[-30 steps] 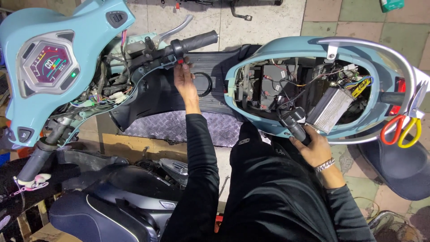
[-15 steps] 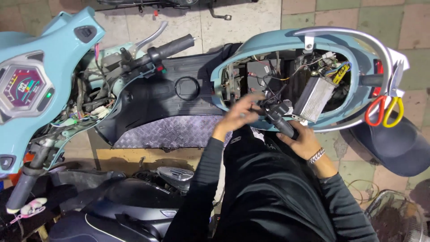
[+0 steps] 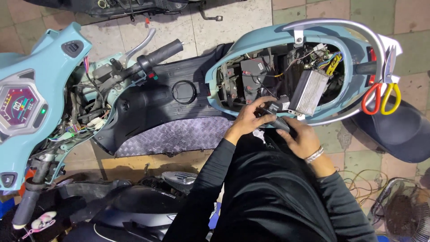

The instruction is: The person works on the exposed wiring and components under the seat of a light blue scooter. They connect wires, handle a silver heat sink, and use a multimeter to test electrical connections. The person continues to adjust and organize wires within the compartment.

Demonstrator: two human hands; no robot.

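I hold a small black plastic handlebar part (image 3: 274, 117), a stubby piece with a dark grip-like end, between both of my hands just at the near rim of the pale blue scooter body (image 3: 251, 45). My left hand (image 3: 248, 118) curls over the part's upper end, fingers bent and closed against it, thumb side toward the open compartment. My right hand (image 3: 302, 139) cups the lower, darker end from below, fingers wrapped round it; a silver metal bracelet (image 3: 314, 155) sits on that wrist. Just beyond my left hand, inside the open under-seat bay, stand dark rectangular batteries (image 3: 253, 76) with red and black leads. Just beyond my right hand, a ribbed silver metal controller box (image 3: 309, 92) leans tilted against the bay's edge, with a bundle of yellow, blue and white wires (image 3: 329, 60) behind it. Farther out past my right hand, a pair of pliers with one red and one yellow handle (image 3: 380, 96) hangs on the grey tubular rear rail (image 3: 354, 29). Well away beyond my left hand lies the black rubber handlebar grip with its silver brake lever (image 3: 156, 54), and farther still the lit hexagonal dashboard display (image 3: 20, 107) in the stripped pale blue front cowl. Near my left forearm is the grey chequer-plate footboard mat (image 3: 179, 134).
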